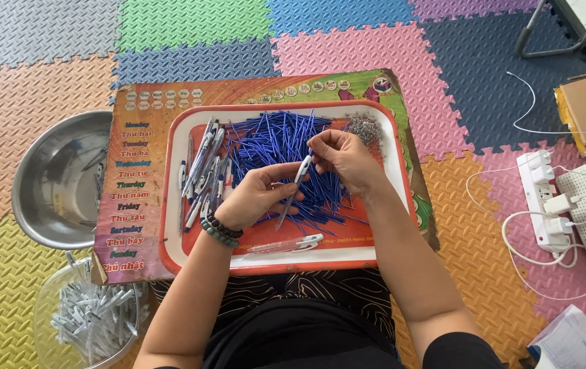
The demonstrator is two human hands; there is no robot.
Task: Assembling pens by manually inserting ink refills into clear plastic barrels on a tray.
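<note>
Right hand (346,158) pinching top of white pen barrel (302,168), left hand (255,195) curled round its lower end; both above red tray (174,205), over blue refill heap (272,147), assembled pens (204,171) just leftward.

Head view, steeply downward (close)

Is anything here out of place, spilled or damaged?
Nothing stands out. The blue refills lie heaped inside the red-rimmed tray, and finished pens lie beside them. Both hands, left hand and right hand, hold one pen above the heap.
</note>
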